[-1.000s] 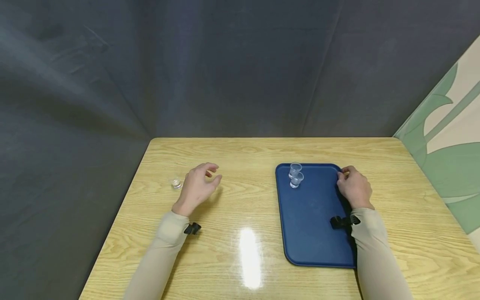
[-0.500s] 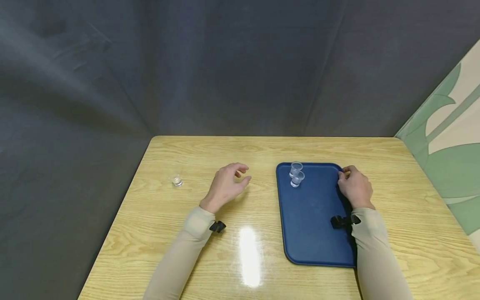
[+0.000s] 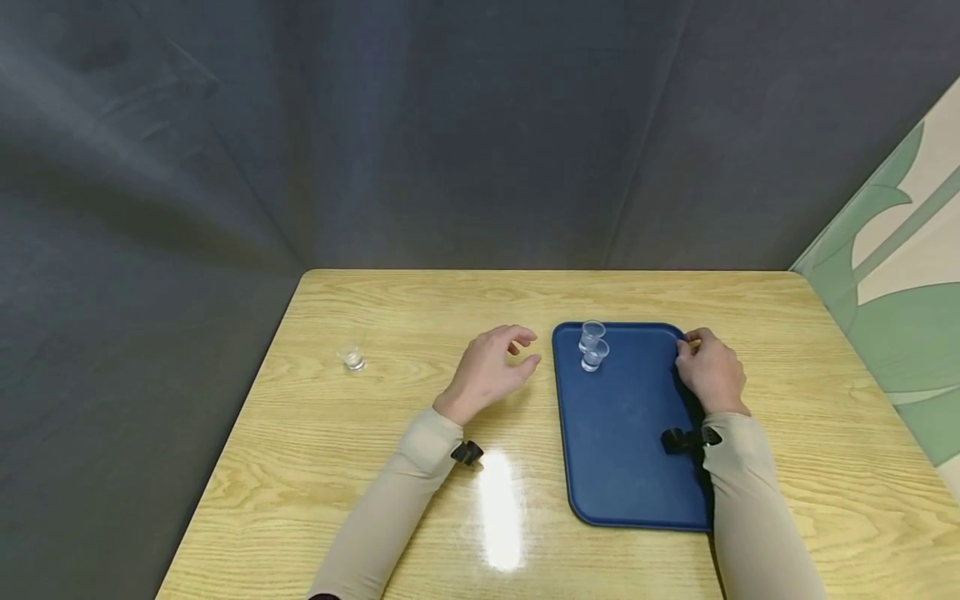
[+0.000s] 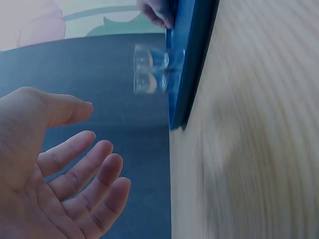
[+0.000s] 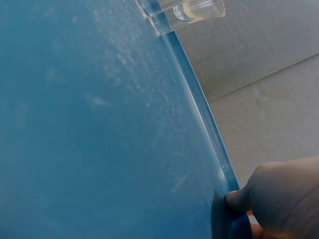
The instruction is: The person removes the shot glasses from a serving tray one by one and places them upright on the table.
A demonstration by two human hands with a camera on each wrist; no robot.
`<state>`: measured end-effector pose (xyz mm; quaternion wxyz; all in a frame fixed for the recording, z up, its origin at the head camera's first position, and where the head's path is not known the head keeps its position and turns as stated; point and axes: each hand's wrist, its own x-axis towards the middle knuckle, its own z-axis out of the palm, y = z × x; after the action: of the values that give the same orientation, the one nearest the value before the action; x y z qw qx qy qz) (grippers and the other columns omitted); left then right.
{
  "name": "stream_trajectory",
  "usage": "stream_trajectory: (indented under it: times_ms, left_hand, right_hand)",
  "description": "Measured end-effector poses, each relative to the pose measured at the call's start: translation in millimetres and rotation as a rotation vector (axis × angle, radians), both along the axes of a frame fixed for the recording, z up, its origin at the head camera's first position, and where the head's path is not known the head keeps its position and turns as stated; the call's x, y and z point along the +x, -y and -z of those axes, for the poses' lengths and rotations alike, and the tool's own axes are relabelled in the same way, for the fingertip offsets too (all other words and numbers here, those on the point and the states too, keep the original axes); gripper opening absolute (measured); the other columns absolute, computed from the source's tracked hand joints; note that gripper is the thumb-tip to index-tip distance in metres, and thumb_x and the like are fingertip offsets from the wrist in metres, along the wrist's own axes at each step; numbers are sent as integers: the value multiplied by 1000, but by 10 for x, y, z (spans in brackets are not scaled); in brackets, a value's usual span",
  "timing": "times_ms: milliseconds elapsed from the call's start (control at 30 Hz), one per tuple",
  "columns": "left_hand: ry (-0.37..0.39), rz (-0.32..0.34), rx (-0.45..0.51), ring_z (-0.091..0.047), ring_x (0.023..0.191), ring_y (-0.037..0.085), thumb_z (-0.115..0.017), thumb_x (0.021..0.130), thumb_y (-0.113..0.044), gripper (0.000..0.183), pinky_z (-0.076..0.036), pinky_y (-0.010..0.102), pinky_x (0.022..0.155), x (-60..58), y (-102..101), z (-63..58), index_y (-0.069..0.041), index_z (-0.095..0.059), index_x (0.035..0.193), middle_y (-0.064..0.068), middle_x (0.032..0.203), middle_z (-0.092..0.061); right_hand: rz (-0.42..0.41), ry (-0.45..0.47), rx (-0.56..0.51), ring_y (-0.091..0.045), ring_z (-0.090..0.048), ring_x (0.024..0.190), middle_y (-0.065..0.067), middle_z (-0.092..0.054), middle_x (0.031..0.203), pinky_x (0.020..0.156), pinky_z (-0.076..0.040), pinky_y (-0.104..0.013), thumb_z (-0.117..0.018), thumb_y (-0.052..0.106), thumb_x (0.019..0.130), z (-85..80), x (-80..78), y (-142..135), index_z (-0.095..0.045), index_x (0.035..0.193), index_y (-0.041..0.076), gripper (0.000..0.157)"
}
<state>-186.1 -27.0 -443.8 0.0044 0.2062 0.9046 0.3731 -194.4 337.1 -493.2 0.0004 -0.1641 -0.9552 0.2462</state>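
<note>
Right hand [image 3: 710, 371] pinches tray [image 3: 622, 450] rim, left hand [image 3: 487, 371] hangs free beside it

The blue tray lies flat on the right part of a wood-grained bench [image 3: 300, 475], its long sides running away from the person. The right hand has it near the far right corner: in the right wrist view the thumb presses on the inner side of the rim, while the fingers show only partly beyond the outer edge.

The left hand holds nothing. It is raised over the bench just left of the tray, fingers loosely bent and the thumb apart from them — the gap between thumb and fingers faces the tray.

Two small clear glasses stand upright on the tray in its far left corner, the rear glass [image 3: 592, 332] slightly behind the front glass [image 3: 596, 356]. They are close together; whether they touch cannot be told for sure. A third glass [image 3: 353, 359], also small and clear, is on the bench well to the left of the tray, apart from both hands.

Light sleeves [image 3: 397, 508] cover both arms, with a small black device [image 3: 467, 453] at each wrist. A dark curtain [image 3: 465, 142] hangs behind the bench and along its left side; at the right is a pale panel [image 3: 922, 342] with green leaf shapes.
</note>
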Motion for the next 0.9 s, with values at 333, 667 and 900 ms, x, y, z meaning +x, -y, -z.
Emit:
stream_trajectory:
  times_ms: [333,667,900]
  left_hand:
    - [-24,42,-32,-72,105,15,-71,102,-34,37,-56,33,90,49,-349,37,-14,-73,133,0,125,-76]
    - [-60,43,-62,-72,103,16,-71,101,-34,37,-56,31,84,-5,-598,97,-17,-72,134,0,122,-77]
    - [-57,37,-93,-71,100,15,-71,101,-36,35,-55,28,82,-23,-715,164,-19,-73,132,0,118,-77]
  right_hand:
    - [0,1,-3,-43,-66,89,-32,-67,120,65,-46,-44,-46,29,112,0,5,4,-55,137,-5,43]
    - [-1,-11,0,-44,-67,89,-32,-67,119,63,-45,-43,-47,28,112,1,10,-1,-56,136,-6,43]
    - [-2,-19,3,-44,-67,90,-31,-68,117,64,-45,-43,-47,28,111,3,9,9,-57,135,-5,41]
